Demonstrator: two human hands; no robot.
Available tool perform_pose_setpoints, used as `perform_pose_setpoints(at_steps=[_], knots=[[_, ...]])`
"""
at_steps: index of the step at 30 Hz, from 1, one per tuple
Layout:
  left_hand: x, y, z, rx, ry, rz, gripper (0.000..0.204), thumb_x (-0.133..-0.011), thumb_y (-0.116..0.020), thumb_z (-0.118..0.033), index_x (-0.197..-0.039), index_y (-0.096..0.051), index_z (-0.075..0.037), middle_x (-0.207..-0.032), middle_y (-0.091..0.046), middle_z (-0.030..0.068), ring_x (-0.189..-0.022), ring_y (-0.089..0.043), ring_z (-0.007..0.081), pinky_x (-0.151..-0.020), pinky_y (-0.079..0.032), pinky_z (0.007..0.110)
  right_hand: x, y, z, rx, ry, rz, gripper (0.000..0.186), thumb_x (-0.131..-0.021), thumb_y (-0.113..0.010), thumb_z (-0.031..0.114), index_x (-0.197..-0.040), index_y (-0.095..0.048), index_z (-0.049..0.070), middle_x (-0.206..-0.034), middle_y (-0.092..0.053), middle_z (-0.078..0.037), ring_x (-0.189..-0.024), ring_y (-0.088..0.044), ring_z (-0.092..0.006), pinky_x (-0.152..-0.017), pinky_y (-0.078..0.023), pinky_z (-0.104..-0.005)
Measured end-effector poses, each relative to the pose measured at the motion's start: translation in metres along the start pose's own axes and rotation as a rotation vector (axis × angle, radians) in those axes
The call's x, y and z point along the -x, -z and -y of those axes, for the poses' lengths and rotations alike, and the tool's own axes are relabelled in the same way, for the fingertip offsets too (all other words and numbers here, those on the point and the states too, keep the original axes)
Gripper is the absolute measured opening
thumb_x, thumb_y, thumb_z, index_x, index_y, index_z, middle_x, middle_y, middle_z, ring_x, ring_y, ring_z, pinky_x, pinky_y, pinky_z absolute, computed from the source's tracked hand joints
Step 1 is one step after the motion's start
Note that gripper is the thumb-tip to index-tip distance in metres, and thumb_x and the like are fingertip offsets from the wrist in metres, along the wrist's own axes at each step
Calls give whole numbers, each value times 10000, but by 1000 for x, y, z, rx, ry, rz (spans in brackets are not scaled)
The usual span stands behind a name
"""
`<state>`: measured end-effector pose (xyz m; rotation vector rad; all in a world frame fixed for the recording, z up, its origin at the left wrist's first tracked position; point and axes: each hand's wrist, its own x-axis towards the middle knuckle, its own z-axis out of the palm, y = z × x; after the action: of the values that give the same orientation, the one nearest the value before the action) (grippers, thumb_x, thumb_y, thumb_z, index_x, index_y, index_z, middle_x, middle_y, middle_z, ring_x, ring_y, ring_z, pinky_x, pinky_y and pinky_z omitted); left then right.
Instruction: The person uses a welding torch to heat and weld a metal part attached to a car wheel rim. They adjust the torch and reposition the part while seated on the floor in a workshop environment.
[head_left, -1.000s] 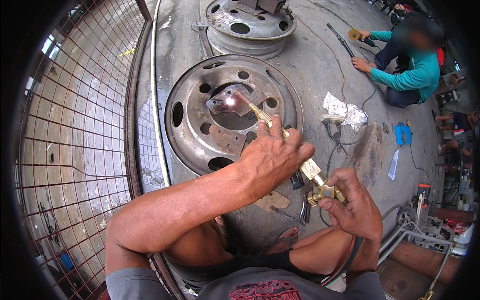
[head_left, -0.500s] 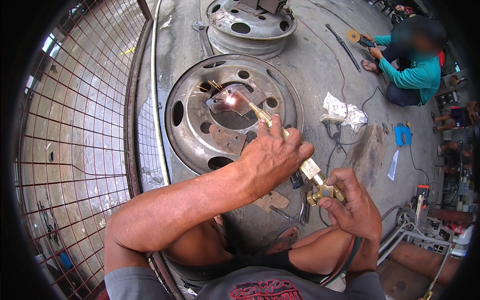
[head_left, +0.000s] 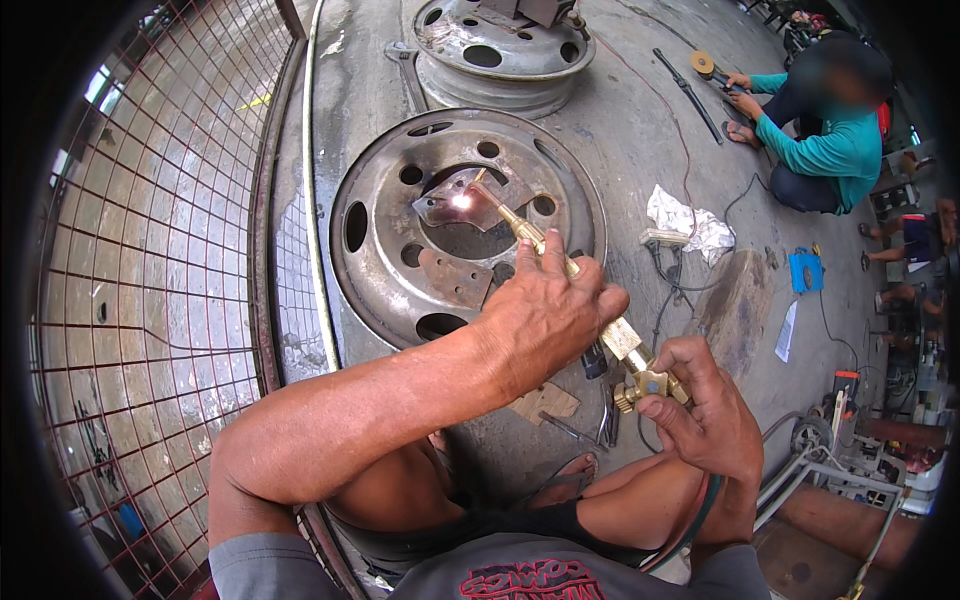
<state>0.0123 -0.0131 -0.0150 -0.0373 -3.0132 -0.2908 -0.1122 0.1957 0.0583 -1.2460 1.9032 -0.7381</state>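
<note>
My left hand is closed over the barrel of a brass cutting torch, its fingers resting along the upper part. Lower on the same torch, my right hand grips the valve end by a knurled knob, with hoses running down past my wrist. The torch tip meets a steel plate at a bright white-pink glowing spot. That plate lies over the centre opening of a steel wheel rim on the floor. A second, rusty plate with several holes sits on the rim, just left of my left fingertips.
Behind are another rim and a large wrench. A mesh gate stands left. At right a co-worker crouches holding an angle grinder, near a white rag, cables, a blue case and a trolley.
My hands and torch stay put. Sparks that sprayed leftward from the glow half a second ago have mostly gone. The co-worker's lower hand has moved from the black bar up to the grinder.
</note>
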Motion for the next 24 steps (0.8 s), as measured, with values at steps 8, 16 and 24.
perform_pose_setpoints(at_steps=[8, 16, 24], knots=[[1, -4, -2, -39, 34, -37, 385, -888, -723, -116, -1224, -540, -72, -1169, -590, 196, -1271, -566, 575, -978, -581, 650, 0, -1, -2, -12, -6, -1, 398, -1019, -719, 176, -1236, -404, 63, -778, -633, -86, -511, -537, -94, -480, -415, -283], [1, -5, -2, -37, 28, -26, 394, -885, -727, -116, -1228, -539, -70, -1173, -589, 197, -1251, -581, 551, -990, -575, 653, -1, 0, -1, 1, 1, 1, 396, -1021, -718, 190, -1228, -409, 56, -763, -626, -85, -501, -538, -101, -478, -411, -290], [1, -5, -2, -28, 40, -24, 407, -874, -731, -113, -1228, -535, -69, -1165, -587, 195, -1238, -582, 541, -978, -573, 659, 0, 3, 7, 5, -154, 15, 412, -990, -748, 261, -1240, -471, 86, -899, -685, -134, -770, -732, -369, -678, -533, -456]])
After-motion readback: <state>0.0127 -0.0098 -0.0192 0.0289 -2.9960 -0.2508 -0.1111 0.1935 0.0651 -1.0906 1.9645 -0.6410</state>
